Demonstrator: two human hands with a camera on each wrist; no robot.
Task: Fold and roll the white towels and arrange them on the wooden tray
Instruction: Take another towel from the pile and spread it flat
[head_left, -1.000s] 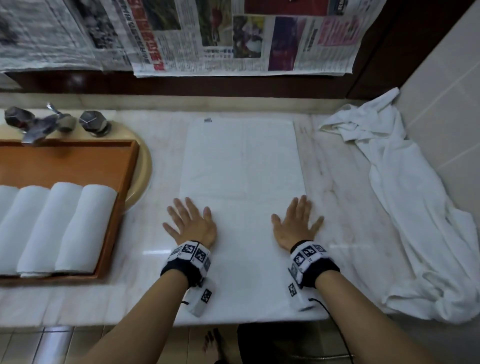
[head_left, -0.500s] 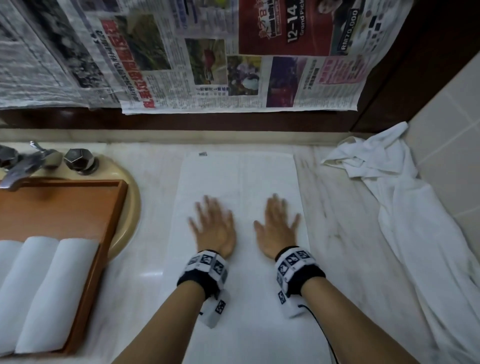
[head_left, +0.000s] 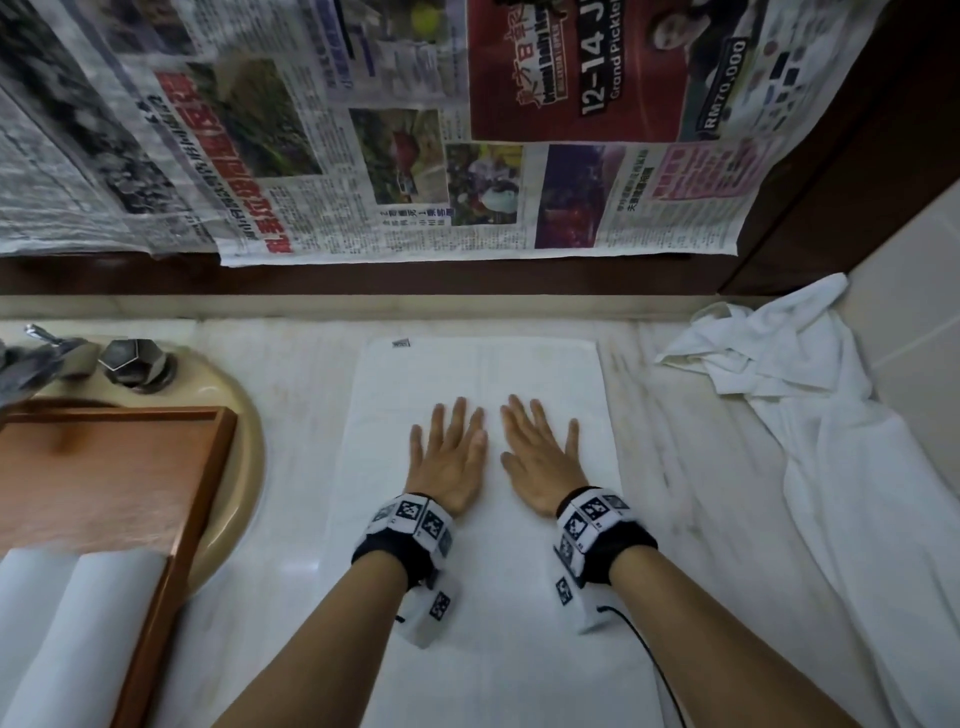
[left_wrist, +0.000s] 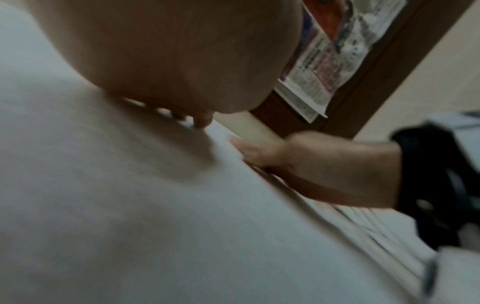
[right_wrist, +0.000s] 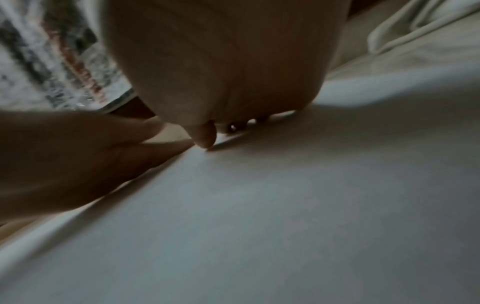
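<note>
The left hand and right hand press flat, fingers straight and slightly spread, side by side on the folded white towel lying on the marble counter, right of the wooden tray holding rolled towels.

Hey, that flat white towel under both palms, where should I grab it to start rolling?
Probably the near short edge of the flat towel, pinched at both corners from your side. It lies lengthwise away from you, and the left hand and right hand rest open mid-towel.

towel: matt white cloth | tray: smooth wood | counter: glossy marble | tap: metal
</note>
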